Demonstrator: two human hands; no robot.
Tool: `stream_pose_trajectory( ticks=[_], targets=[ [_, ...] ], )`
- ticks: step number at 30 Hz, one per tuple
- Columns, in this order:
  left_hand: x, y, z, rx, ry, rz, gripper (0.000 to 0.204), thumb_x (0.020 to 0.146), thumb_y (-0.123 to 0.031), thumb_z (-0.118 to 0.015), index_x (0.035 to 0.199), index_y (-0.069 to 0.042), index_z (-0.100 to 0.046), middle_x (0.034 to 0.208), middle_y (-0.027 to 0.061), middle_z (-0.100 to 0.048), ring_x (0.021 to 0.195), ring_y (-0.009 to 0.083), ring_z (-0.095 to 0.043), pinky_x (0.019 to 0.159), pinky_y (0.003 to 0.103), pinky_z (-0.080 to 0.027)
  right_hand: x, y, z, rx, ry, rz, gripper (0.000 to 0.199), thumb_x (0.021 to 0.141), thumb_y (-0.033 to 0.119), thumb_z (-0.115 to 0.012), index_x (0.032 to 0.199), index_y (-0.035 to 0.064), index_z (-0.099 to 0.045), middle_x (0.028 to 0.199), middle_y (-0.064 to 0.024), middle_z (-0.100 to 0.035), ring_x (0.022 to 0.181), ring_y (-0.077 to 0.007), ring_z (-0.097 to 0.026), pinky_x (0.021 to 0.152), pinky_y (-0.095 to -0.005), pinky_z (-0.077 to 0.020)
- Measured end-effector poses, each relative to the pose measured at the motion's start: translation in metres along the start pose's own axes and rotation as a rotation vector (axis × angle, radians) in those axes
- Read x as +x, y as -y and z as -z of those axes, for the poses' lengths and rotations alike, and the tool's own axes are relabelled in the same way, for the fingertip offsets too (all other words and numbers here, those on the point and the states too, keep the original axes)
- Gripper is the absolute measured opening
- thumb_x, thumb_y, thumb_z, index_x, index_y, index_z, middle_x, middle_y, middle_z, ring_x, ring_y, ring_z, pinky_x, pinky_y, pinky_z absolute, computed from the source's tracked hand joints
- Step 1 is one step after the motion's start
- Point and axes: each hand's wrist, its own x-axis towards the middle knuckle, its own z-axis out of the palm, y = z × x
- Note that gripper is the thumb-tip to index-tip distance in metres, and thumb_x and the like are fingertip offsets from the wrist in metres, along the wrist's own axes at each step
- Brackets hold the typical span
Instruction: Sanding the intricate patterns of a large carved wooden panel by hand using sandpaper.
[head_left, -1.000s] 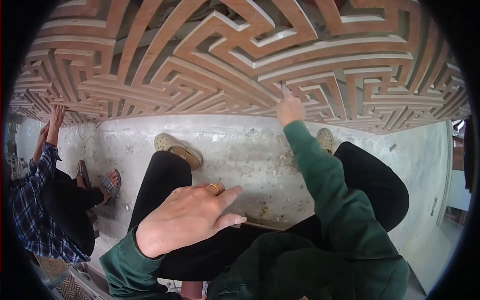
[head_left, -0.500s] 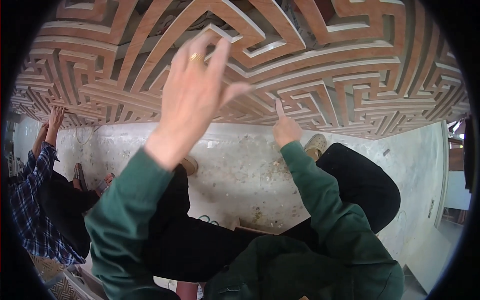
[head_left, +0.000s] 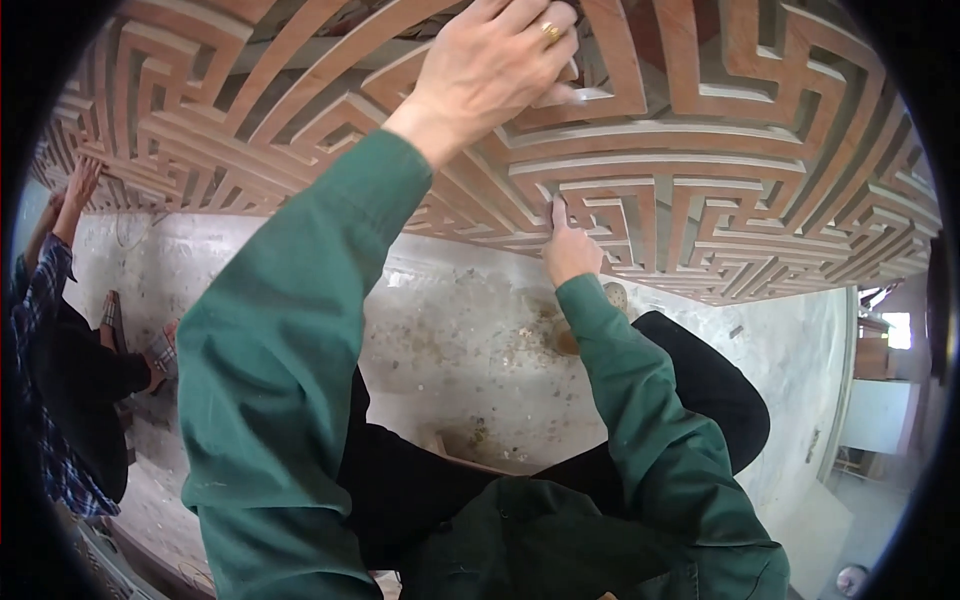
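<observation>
A large lattice panel (head_left: 690,95), reddish-brown on its face with pale cut edges, spreads across the upper part of the view in a maze-like pattern. My left hand (head_left: 500,65), a gold ring on one finger, is over its upper middle. The fingers there are bent and closed towards the thumb; a small pale bit shows between them, too hidden to name. Lower on the panel, my right hand (head_left: 573,245) has its index finger stretched against a pale strip edge beside a slot. Its other fingers are folded and partly hidden, and I see nothing held in it.
At the far left, a person in a plaid shirt (head_left: 45,300) has a hand (head_left: 82,185) on the same panel. Below the panel lies a stained grey floor (head_left: 470,330). My bent knee (head_left: 700,380) is at the right, near a pale doorframe (head_left: 840,390).
My left hand has swung right and up across the panel, its spread fingers now bent in. My right index finger keeps its place on the panel. The whole view has shifted slightly.
</observation>
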Motion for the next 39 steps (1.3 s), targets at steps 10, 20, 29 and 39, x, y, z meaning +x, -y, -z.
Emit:
stream_pose_trajectory(
  ticks=[10, 20, 29, 39],
  targets=[
    [-0.005, -0.007, -0.031, -0.037, 0.088, 0.016, 0.014, 0.066, -0.024, -0.06, 0.07, -0.013, -0.068, 0.083, 0.0001, -0.061, 0.093, 0.0188, -0.05, 0.09, 0.035, -0.036, -0.007, 0.003, -0.002, 0.018, -0.099, 0.108, 0.041, 0.091, 0.031, -0.044, 0.131, 0.0195, -0.043, 0.079, -0.0259, -0.061, 0.075, -0.0413, -0.061, 0.067, -0.0498, -0.0489],
    [-0.011, -0.017, -0.049, 0.06, -0.073, 0.0, 0.012, 0.065, -0.021, -0.058, 0.056, -0.022, -0.065, 0.07, -0.0099, -0.059, 0.082, 0.0099, -0.048, 0.1, 0.039, -0.023, 0.0, -0.001, -0.014, 0.309, -0.25, 0.097, 0.036, 0.092, 0.023, -0.045, 0.126, 0.0143, -0.05, 0.094, -0.0248, -0.061, 0.082, -0.0422, -0.059, 0.069, -0.049, -0.0463],
    [-0.016, -0.011, -0.05, 0.009, -0.165, -0.064, 0.017, 0.069, -0.023, -0.056, 0.052, -0.024, -0.062, 0.067, -0.0107, -0.054, 0.081, 0.0088, -0.048, 0.1, 0.039, -0.022, -0.007, 0.023, -0.02, 0.31, -0.164, -0.045, 0.04, 0.093, 0.025, -0.039, 0.131, 0.0142, -0.042, 0.082, -0.0281, -0.061, 0.076, -0.0443, -0.059, 0.066, -0.0524, -0.0455],
    [-0.015, -0.007, -0.05, -0.03, -0.165, -0.1, 0.018, 0.071, -0.023, -0.055, 0.054, -0.023, -0.061, 0.067, -0.0095, -0.054, 0.081, 0.0098, -0.048, 0.097, 0.037, -0.025, -0.002, 0.031, -0.002, 0.072, -0.018, -0.062, 0.055, 0.08, 0.013, -0.047, 0.134, 0.0113, -0.037, 0.093, -0.0261, -0.062, 0.078, -0.0402, -0.063, 0.069, -0.0489, -0.0498]
  ],
)
